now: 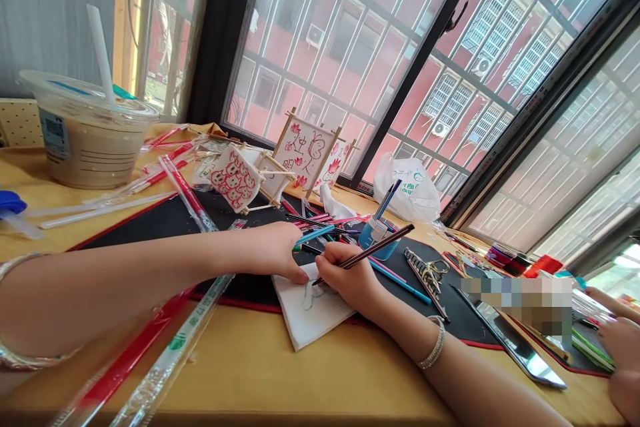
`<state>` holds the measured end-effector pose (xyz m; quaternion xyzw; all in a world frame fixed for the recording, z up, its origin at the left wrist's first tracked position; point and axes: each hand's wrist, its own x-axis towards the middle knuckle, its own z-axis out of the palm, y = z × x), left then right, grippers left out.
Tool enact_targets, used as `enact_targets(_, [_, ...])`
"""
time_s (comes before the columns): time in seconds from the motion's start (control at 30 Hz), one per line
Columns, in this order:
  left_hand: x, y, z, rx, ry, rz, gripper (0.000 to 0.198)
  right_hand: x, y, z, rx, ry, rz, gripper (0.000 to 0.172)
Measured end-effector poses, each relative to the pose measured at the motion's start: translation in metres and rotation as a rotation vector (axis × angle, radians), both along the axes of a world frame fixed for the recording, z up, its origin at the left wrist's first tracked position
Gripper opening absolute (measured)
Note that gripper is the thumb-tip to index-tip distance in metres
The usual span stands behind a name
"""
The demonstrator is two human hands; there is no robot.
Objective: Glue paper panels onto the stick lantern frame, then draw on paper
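Closest, a white paper sheet [313,313] across the mat's edge on the desk [250,367], faint sketch lines at the pencil tip; right hand [349,278], fingers pinched on a dark striped pencil [381,247], its long axis slanting up-right; left hand [270,253], fingers apart, resting on the sheet's far edge; beyond, a black mat [160,220].

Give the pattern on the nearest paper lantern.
The lantern: red cat faces on white, head view.

Dark pencil [373,251] on white paper [310,310]
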<state>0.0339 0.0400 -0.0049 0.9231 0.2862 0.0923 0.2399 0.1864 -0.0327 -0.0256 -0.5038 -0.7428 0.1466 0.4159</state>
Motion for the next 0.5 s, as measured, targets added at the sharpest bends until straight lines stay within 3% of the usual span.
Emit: enact_targets(0.5, [0.0018, -0.0024, 0.0017, 0.075, 0.110, 0.062, 0.026, 0.0003, -0.0002, -0.0005, -0.022, 0.019, 0.010, 0.029])
